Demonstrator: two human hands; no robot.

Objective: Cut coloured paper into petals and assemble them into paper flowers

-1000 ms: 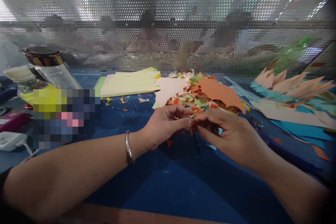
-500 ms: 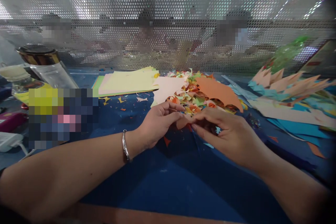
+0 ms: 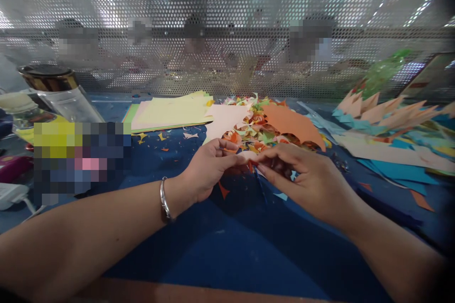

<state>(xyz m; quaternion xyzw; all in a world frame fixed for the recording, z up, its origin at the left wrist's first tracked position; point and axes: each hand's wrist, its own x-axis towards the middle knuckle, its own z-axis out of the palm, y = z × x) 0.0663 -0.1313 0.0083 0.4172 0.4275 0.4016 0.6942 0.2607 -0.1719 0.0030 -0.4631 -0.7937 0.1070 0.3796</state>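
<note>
A small pale pink piece of paper (image 3: 248,155) is pinched between my two hands over the blue table. My left hand (image 3: 215,166), with a silver bangle at the wrist, grips its left side between thumb and fingers. On the other side, my right hand (image 3: 302,175) pinches the right edge with thumb and forefinger. Just beyond the hands lies a heap of colourful paper scraps (image 3: 261,135). A pale pink sheet (image 3: 225,120) and an orange sheet with scalloped cut edges (image 3: 293,125) rest on the heap.
Stacked coloured paper (image 3: 170,111) lies at the back left. A clear jar with a dark lid (image 3: 67,94) and a white charger (image 3: 14,196) are farther left. Folded pointed paper pieces (image 3: 384,111), blue paper (image 3: 398,175) and a green bottle (image 3: 386,73) are right. Perforated metal (image 3: 227,66) stands behind.
The pink paper piece has turned between my fingers and now shows a lighter, upward-facing surface. Both hands keep their pinch in nearly the same place. The view has shifted slightly.
</note>
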